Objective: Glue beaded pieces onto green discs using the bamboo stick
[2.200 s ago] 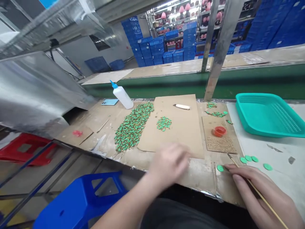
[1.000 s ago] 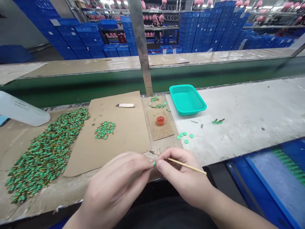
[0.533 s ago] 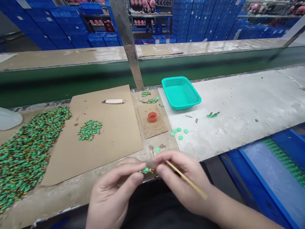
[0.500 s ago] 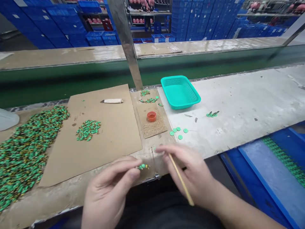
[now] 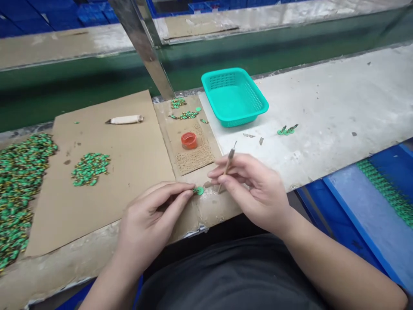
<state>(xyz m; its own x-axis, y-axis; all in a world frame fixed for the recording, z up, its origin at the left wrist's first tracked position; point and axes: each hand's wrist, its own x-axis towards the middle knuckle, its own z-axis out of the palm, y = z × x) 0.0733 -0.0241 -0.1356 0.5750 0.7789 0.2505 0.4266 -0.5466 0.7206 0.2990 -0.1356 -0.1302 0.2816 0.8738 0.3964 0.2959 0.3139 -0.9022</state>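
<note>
My left hand (image 5: pixel 161 206) pinches a small green piece, mostly covered by the thumb and forefinger, with a flat green disc (image 5: pixel 200 190) showing at the fingertips. Close by on the right, my right hand (image 5: pixel 254 185) grips a thin wooden-handled tool (image 5: pixel 228 162). Its dark collar and fine tip point up and away from me. Both hands are above the table's front edge. Beyond them a red cup (image 5: pixel 189 140) stands on a rough brown board (image 5: pixel 196 160). Small green-and-yellow parts (image 5: pixel 189 115) lie behind the cup.
A heap of green-and-yellow parts (image 5: pixel 22 189) covers the far left; a smaller pile (image 5: pixel 90 168) lies on cardboard (image 5: pixel 135 155) near a wrapped, pointed tool (image 5: pixel 125 119). A turquoise basket (image 5: pixel 232 103), green discs with dark pieces (image 5: pixel 286 130) and a metal post (image 5: pixel 145 51) stand farther back.
The green disc now shows at my left fingertips, where the green-and-yellow piece showed before. My right hand has turned the tool so its fine tip points up. The view has tilted down.
</note>
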